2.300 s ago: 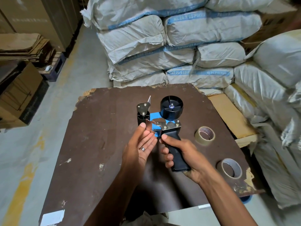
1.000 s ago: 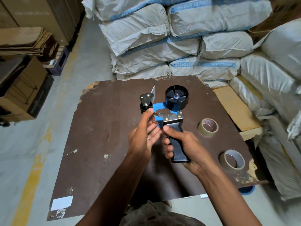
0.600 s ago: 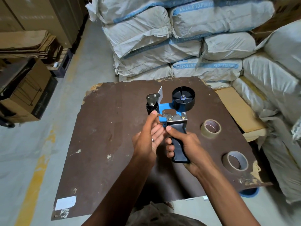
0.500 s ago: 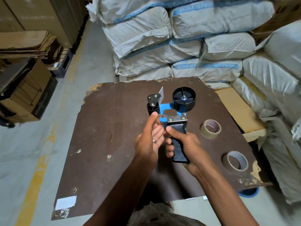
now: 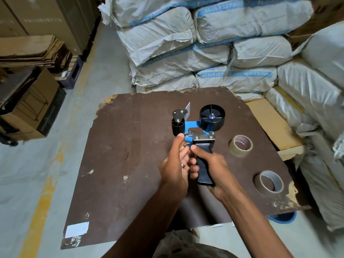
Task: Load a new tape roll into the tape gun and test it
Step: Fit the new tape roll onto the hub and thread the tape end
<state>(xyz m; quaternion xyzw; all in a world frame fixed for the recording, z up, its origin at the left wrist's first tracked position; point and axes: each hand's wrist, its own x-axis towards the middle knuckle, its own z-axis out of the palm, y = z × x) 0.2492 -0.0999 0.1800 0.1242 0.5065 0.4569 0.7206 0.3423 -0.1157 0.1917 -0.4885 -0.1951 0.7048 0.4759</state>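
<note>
Black-handled tape gun (image 5: 197,131) sits mid-frame in our right hand (image 5: 214,168), fingers wrapped round it, while our left hand (image 5: 175,164) pinches its metal flap.

You've got one tape gun (image 5: 198,131) at 12 o'clock, two tape rolls (image 5: 240,145) (image 5: 269,183) at 3 and 4 o'clock, two hands (image 5: 174,164) (image 5: 214,167), one board (image 5: 119,155).

Lighting dim and warm, diffuse from overhead. Soft shadow falls on the worktop (image 5: 119,155) beneath the arms. Faint sheen on the worktop's near edge. Wide-angle bending at frame edges; sacks (image 5: 316,101) right of the worktop slightly blurred.
</note>
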